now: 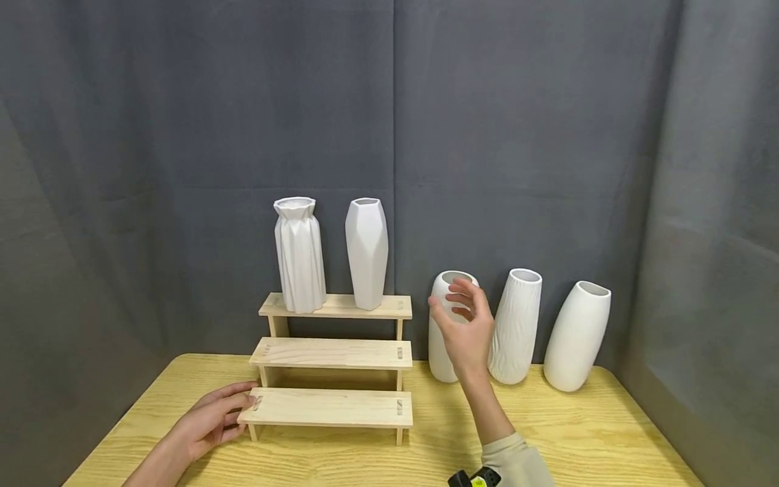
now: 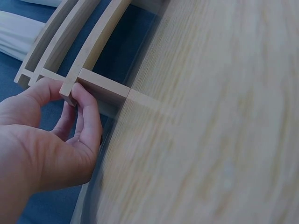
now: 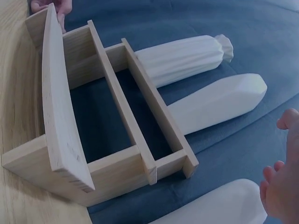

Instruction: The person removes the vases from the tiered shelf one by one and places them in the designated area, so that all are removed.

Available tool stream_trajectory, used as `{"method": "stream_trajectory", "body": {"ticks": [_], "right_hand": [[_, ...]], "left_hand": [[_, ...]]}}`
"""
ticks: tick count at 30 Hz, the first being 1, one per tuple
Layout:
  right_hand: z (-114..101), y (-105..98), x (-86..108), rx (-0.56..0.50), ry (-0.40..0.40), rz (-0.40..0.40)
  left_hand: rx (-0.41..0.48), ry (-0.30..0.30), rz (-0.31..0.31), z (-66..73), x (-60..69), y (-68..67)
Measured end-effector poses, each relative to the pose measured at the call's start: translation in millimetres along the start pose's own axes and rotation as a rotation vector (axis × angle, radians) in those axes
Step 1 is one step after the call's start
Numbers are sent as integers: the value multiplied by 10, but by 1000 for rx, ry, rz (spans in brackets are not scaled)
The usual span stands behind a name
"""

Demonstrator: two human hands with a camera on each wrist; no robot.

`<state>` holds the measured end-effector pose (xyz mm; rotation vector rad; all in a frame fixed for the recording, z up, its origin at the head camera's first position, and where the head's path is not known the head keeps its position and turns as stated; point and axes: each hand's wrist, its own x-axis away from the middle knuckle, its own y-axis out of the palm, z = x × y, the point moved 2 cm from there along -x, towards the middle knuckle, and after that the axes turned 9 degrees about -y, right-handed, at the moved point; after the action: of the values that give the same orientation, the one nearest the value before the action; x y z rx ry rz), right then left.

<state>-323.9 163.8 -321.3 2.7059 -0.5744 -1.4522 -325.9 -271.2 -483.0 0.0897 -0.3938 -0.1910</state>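
My left hand pinches the left end of the lowest step of a three-tier wooden display stand; thumb and forefinger sit on that step's end in the left wrist view. On the top step stand a pleated white vase with a flared rim and a faceted white vase. My right hand is raised in front of a smooth rounded white vase, thumb and fingers spread apart in a curve with nothing between them. In the right wrist view it appears apart from that vase.
To the right of the rounded vase, a textured tapering white vase and a slant-mouthed white vase stand on the wooden table. A grey curtain hangs behind and along both sides.
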Motion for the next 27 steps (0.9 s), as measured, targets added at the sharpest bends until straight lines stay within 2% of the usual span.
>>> {"method": "stream_trajectory", "body": {"ticks": [8, 18, 27], "right_hand": [[-107, 64, -28, -2, -52, -28], [-198, 113, -3, -54, 6, -118], [-280, 145, 10, -62, -23, -148]], "left_hand": [[19, 6, 9, 28, 31, -11], [8, 15, 6, 21, 20, -8], [5, 15, 22, 6, 9, 17]]}}
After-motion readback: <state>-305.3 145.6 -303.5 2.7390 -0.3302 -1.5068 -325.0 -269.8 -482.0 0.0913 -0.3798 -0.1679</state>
